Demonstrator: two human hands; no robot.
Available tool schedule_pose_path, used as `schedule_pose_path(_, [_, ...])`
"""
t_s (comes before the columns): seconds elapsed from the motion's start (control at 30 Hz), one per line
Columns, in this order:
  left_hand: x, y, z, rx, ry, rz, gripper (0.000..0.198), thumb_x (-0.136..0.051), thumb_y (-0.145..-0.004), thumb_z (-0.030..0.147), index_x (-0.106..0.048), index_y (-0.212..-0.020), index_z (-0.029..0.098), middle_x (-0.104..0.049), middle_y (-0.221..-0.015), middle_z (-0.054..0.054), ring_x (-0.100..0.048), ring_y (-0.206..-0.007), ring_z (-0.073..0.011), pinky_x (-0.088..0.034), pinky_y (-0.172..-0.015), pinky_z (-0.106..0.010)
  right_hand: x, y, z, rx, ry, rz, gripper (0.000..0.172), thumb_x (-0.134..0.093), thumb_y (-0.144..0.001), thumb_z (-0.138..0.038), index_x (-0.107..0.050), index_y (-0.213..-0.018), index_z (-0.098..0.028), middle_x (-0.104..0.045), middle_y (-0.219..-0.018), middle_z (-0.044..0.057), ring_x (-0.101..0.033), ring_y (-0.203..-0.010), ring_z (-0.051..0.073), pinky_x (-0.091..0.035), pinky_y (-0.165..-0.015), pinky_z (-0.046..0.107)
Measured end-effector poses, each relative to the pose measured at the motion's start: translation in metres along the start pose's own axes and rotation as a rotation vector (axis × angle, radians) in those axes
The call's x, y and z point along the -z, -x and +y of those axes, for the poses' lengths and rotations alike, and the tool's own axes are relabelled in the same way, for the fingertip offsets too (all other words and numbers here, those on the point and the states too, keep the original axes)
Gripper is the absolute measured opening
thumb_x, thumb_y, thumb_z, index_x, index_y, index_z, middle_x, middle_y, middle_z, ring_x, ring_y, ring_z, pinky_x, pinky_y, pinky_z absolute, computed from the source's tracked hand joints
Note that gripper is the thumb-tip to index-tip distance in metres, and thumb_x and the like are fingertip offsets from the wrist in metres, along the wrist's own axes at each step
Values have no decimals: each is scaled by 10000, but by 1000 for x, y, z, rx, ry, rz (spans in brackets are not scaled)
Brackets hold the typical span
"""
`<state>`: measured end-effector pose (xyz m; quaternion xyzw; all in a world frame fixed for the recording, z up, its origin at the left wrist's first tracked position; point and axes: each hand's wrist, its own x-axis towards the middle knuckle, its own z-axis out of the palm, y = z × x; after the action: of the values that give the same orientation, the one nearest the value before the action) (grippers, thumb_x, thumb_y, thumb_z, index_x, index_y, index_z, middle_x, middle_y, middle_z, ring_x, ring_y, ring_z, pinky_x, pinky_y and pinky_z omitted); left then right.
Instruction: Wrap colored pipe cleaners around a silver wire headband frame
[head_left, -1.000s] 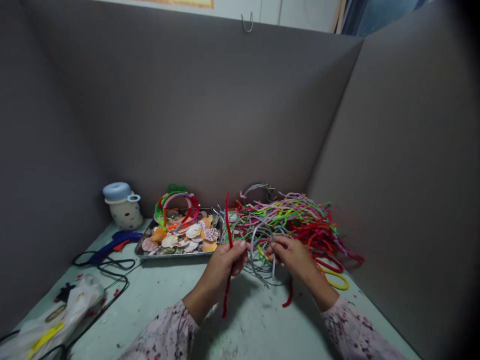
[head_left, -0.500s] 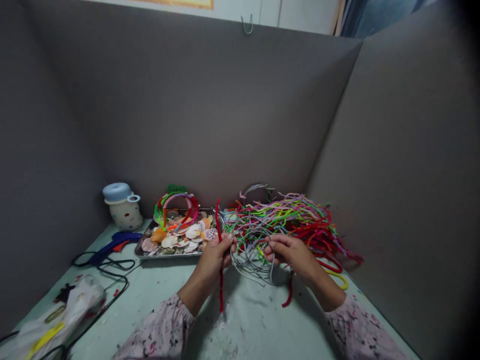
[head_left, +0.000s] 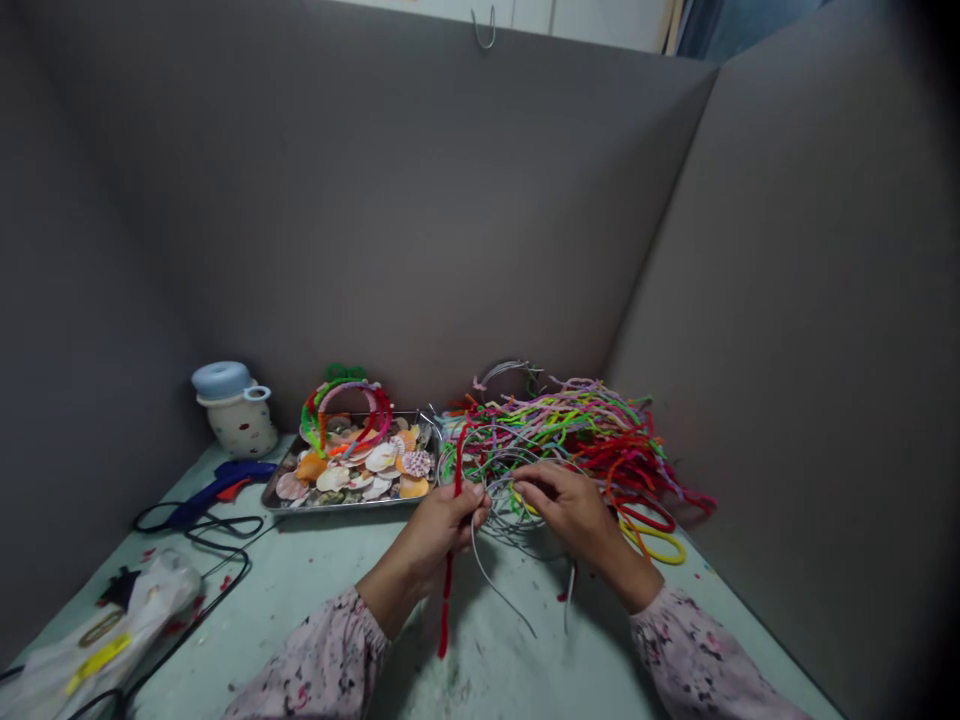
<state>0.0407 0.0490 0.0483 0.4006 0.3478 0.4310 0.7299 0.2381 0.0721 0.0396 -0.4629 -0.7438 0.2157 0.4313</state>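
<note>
The left hand is closed firmly around a red pipe cleaner, which stands up through the fist and hangs below it, toward the worktop. The right hand is half closed, a little apart at the 3 o'clock side of the left fist. Its fingertips come down on a tangle of thin grey bands, but I cannot tell if they really pinch them. One long grey strand curves down below the hands.

The tangle looks loose and springy, so a strong pull on the red pipe cleaner could catch the grey bands and drag the coloured pipe cleaners out of place. These lie in a fuzzy, many-coloured heap at 1 o'clock, with a yellow loop at its edge. At 11 o'clock, a metal tray carries seashells and wrapped headbands. Farther away, at 10 o'clock, are a blue glue gun and a dotted pot. Grey panels close the back.
</note>
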Motion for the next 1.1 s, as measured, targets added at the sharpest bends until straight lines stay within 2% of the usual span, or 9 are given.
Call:
schedule_pose_path(0.07, [-1,0,-1,15,-17,0,338,-693,-751,428,-566,-778,116,-451,-574,57,-188,-397,-8,-64,-414,-211,0,2,-2,-14,7,-9,189,-596,-842,-373,-738,-899,-262,-737,-892,35,-666,-825,207,-500,-757,328])
schedule_pose_path(0.2, [0,0,-1,24,-36,8,343,-698,-741,436,-569,-768,119,-433,-563,63,-189,-399,-12,-67,-417,-215,0,0,-4,-248,-227,-18,294,-596,-825,-465,-726,-879,-206,-733,-783,45,-663,-694,197,-511,-622,305])
schedule_pose_path(0.33, [0,0,0,22,-47,18,333,-689,-756,427,-566,-788,119,-447,-580,59,-187,-403,-10,-60,-419,-215,6,-7,0,-417,-474,123,345,-675,-739,-518,-677,-816,-181,-729,-778,58,-668,-698,196,-537,-670,321])
schedule_pose_path(0.5, [3,-1,4,-5,-45,31,341,-694,-743,427,-568,-788,114,-452,-584,54,-204,-410,-10,-60,-429,-216,20,-13,10,-421,-429,286,413,-619,-749,-610,-569,-677,-207,-643,-620,20,-619,-604,174,-508,-600,294])
schedule_pose_path(0.6, [6,-2,6,-23,-41,50,345,-711,-721,430,-567,-777,122,-448,-586,56,-206,-419,-15,-67,-431,-214,21,-12,10,-383,-330,196,462,-529,-796,-635,-575,-645,-202,-637,-619,22,-615,-634,178,-491,-608,292])
schedule_pose_path(0.7, [10,-3,7,-50,-55,44,336,-711,-715,431,-567,-761,131,-452,-592,53,-211,-426,-24,-88,-426,-216,14,-8,6,-289,-198,-41,355,-628,-764,-535,-675,-843,-192,-681,-743,12,-614,-683,171,-472,-622,277])
schedule_pose_path(0.8, [13,-3,8,-81,-87,63,350,-697,-727,452,-598,-792,122,-464,-600,44,-238,-432,-28,-98,-424,-215,8,-5,2,-283,-228,-198,320,-589,-804,-496,-677,-821,-189,-644,-644,-11,-563,-545,135,-434,-539,257])
schedule_pose_path(0.93, [18,-2,7,-128,-106,81,408,-646,-767,500,-636,-887,110,-533,-640,6,-314,-439,-41,-140,-423,-212,6,-6,5,-389,-282,-85,333,-584,-802,-513,-662,-830,-191,-625,-598,-13,-510,-451,115,-349,-425,236])
schedule_pose_path(1.1, [22,0,1,-120,-147,-1,404,-612,-803,493,-667,-880,100,-552,-698,-20,-337,-446,-39,-173,-422,-213,5,-8,9,-446,-260,-6,311,-601,-784,-511,-646,-824,-205,-643,-601,-5,-543,-466,134,-349,-416,244])
